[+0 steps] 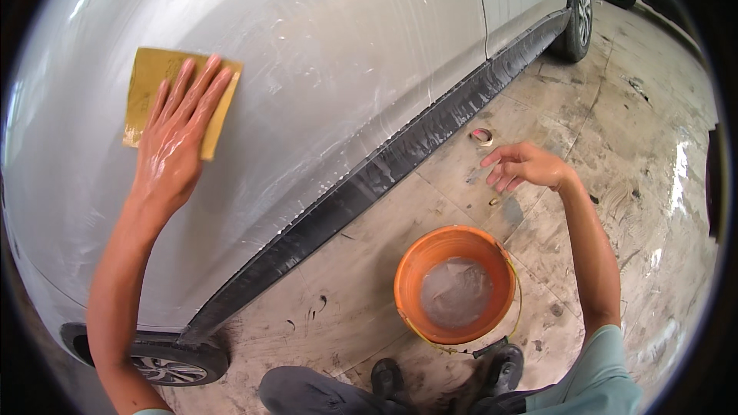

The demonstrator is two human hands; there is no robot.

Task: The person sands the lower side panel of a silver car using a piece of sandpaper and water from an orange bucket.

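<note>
A: What fills most of the view?

B: The silver-grey painted metal car (350,46), along the left and far side, streaked with pale runs and drops. A long dark plastic sill (369,186) edges it above the stained, pale grey floor (638,207)

A: And next in size?

B: The round orange plastic bucket (453,240), near and right of the sill, with cloudy pale liquid (456,292) inside. Its thin yellow wire handle (520,292) droops toward the near right boot (506,367); whether they touch, I can't tell

A: What could go wrong?

B: I'd judge a foot catching that handle could tip the bucket. On the car, grit trapped underneath could leave deep scratches, and uneven fingertip pressure could wear grooves. Too slick a surface could make the palm skid off

A: Underneath what, exactly?

B: The yellow-brown rectangular sheet of abrasive-looking paper (143,91), flat against the panel at the left. The bare left hand (174,129) lies over its middle and near edge, glistening, fingers extended and slightly parted, pressing rather than gripping; the sheet's far left corner shows beyond the fingers

A: And the other hand?

B: The bare right hand (532,167) is well apart from the sheet, raised above the floor to the right, fingers loosely curled, with nothing visible in its grasp. Just left of it on the floor lies a small ring-shaped roll, perhaps tape (482,134)
</note>
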